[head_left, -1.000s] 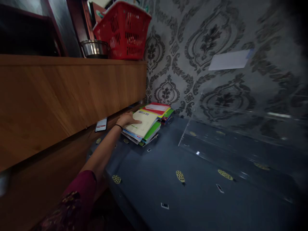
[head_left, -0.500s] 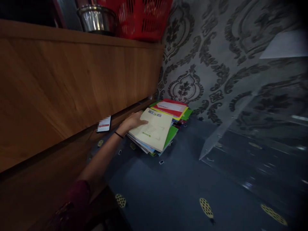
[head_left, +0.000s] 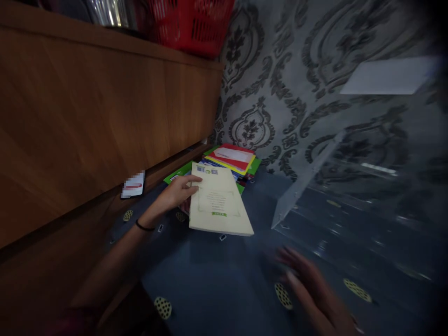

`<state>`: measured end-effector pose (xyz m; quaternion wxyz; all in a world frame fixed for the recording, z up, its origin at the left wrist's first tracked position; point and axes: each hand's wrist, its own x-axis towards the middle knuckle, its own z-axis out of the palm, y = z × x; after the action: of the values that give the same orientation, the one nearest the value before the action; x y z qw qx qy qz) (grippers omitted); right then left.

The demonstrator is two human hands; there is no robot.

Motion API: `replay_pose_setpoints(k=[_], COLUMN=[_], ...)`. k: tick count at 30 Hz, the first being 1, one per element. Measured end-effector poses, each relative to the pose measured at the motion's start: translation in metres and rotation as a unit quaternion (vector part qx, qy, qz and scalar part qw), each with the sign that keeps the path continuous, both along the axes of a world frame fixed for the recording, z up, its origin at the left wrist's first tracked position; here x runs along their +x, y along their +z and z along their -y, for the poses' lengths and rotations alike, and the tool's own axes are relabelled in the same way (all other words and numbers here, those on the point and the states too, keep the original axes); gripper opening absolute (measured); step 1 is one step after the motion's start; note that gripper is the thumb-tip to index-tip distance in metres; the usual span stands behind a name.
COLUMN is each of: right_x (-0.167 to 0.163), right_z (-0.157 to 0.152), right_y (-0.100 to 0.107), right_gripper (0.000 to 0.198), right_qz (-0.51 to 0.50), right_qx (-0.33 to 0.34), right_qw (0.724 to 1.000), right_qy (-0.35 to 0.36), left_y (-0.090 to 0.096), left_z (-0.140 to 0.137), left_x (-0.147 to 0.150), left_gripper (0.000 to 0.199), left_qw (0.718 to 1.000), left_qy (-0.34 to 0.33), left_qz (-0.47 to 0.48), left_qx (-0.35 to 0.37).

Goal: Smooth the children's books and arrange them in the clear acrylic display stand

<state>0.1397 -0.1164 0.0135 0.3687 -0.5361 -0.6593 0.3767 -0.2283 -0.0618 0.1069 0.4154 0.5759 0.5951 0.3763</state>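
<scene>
"Grey wallpaper point(head_left: 252, 126) with dark ornamental motifs fills the upper right of the frame, and a brown wooden cabinet point(head_left: 105, 107) the upper left. What stands on top?"

"A red slatted plastic basket point(head_left: 196, 28) and, to its left, a shiny metal pot point(head_left: 114, 11), both cut off by the frame's top edge."

"And the surface?"

"A bench point(head_left: 210, 275) with a dark blue covering, printed with yellow pineapples and small white-and-black rectangles. Towards the right stands a transparent plastic structure point(head_left: 294, 196) catching glints of light; above it shows a white sheet point(head_left: 385, 77), though I can't tell what it is fixed to."

"Where is the cream paper-covered book point(head_left: 219, 200)?"

"Centre of the frame, the fingers of the left hand point(head_left: 177, 191) grasping its left edge. Behind it are a green book point(head_left: 180, 172) and a red-and-yellow book point(head_left: 233, 156), near the wall. I can't tell whether the cream one rests on anything."

"The other hand?"

"That right hand point(head_left: 311, 289) is blurred at lower right, fingers released and apart from the book. At centre left, below the cabinet, lies a phone point(head_left: 133, 184) with a lit, partly pixelated screen."
</scene>
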Motion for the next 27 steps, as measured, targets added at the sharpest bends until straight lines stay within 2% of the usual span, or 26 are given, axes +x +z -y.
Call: replay_pose_setpoints(k=[2,5,7,9,13,17,22,27], right_x=[-0.037,-0.078,-0.090,-0.091,-0.079,-0.059,-0.019,0.019], right_z=[-0.014,-0.028,-0.031,-0.031,-0.028,-0.021,-0.003,0.017], right_y=[0.022,0.045,0.049,0.045,0.028,0.019,0.017,0.009], right_gripper=[0.062,0.069,0.072,0.075,0.084,0.094,0.082,0.077], right_qz=[-0.103,-0.191,-0.225,-0.261,-0.300,-0.284,-0.255,-0.227], right_qx=[-0.010,-0.035,-0.066,-0.115,-0.191,-0.211,-0.208,-0.216], right_qw=[0.994,0.980,0.972,0.959,0.935,0.935,0.943,0.949], right_qy=[0.040,0.039,0.020,0.004,0.013,0.017,0.045,0.049], left_y=[0.001,0.002,0.001,-0.002,-0.010,-0.017,-0.036,-0.063], left_z=[0.004,0.009,0.014,0.020,0.038,0.061,0.090,0.110], left_x=[0.005,0.011,0.017,0.026,0.054,0.084,0.109,0.125], left_gripper=[0.049,0.047,0.044,0.043,0.039,0.041,0.046,0.045], left_qw=[1.000,0.998,0.997,0.996,0.991,0.981,0.979,0.970], left_qy=[0.014,0.023,0.019,0.011,-0.015,-0.034,-0.043,-0.107], left_qz=[0.018,0.039,0.044,0.043,-0.012,-0.090,-0.129,-0.144], left_qx=[0.011,0.033,0.053,0.072,0.131,0.169,0.154,0.161])
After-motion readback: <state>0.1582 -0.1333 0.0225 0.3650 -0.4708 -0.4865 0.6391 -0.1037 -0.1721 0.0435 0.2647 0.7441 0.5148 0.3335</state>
